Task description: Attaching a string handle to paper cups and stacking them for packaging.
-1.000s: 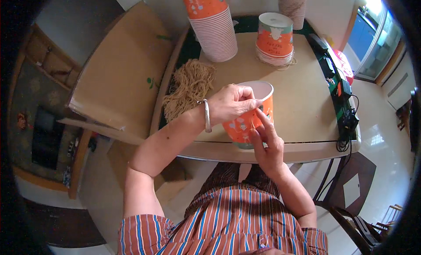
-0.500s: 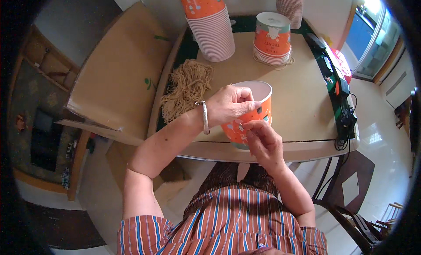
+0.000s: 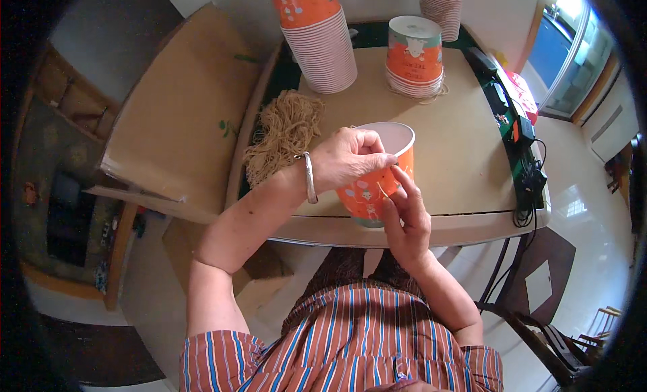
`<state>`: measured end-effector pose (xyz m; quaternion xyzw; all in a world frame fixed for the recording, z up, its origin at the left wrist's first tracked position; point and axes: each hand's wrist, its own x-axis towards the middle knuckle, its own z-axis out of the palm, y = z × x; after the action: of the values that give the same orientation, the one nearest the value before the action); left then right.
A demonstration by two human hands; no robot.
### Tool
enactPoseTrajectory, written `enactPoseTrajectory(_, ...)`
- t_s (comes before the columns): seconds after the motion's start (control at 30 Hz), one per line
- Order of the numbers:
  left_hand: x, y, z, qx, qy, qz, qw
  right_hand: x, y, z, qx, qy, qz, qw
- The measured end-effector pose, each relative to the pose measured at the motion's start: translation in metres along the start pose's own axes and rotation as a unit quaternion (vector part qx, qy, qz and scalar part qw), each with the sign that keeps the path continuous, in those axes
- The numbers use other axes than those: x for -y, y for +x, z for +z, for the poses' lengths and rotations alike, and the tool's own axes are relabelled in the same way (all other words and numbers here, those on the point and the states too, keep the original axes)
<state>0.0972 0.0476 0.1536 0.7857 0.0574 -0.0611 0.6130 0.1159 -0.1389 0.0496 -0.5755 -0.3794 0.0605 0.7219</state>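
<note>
A paper bucket [image 3: 360, 198], orange with a pale printed pattern and a white rim, is held tilted over the table's near edge. My left hand [image 3: 354, 159] has its fingers curled over the rim and its thumb on the outside. In front of the bucket's wall is my right hand [image 3: 408, 213], its index fingertip close to my left thumb. A short piece of thin string [image 3: 383, 190] shows at the right thumb and curled fingers. What lies between the left fingertips is hidden. A heap of beige string [image 3: 283, 136] lies left of the bucket.
A tall stack of nested buckets [image 3: 320, 51] stands at the back left. Farther right, upturned buckets [image 3: 414, 58] rest with string around their base. A large open cardboard box [image 3: 178, 102] borders the table's left. Black cables and adapters [image 3: 529, 176] line the right edge.
My right index finger has reached up toward my left thumb, and the right fingers have spread a little. My left hand still holds the bucket. The view has shifted slightly.
</note>
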Motion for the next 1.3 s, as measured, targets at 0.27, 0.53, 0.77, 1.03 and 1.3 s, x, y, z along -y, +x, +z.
enactPoseTrajectory(0.27,-0.002,0.004,0.001,-0.002,0.002,0.009,1.0,0.002,0.0,-0.002,0.01,-0.023,0.022,0.999)
enactPoseTrajectory(0.53,-0.003,0.005,-0.001,0.012,0.017,0.005,1.0,0.008,0.005,0.003,-0.013,-0.011,0.01,1.0)
enactPoseTrajectory(0.77,-0.006,0.003,0.003,0.006,0.046,0.004,0.999,0.001,0.001,-0.005,0.06,-0.087,-0.033,0.994)
enactPoseTrajectory(1.03,-0.003,0.006,0.005,-0.042,0.078,0.016,0.996,0.008,0.014,-0.014,-0.032,0.012,0.064,0.997)
enactPoseTrajectory(1.3,-0.001,0.004,0.01,-0.052,0.093,0.058,0.993,0.022,0.017,-0.012,-0.058,-0.097,0.037,0.993)
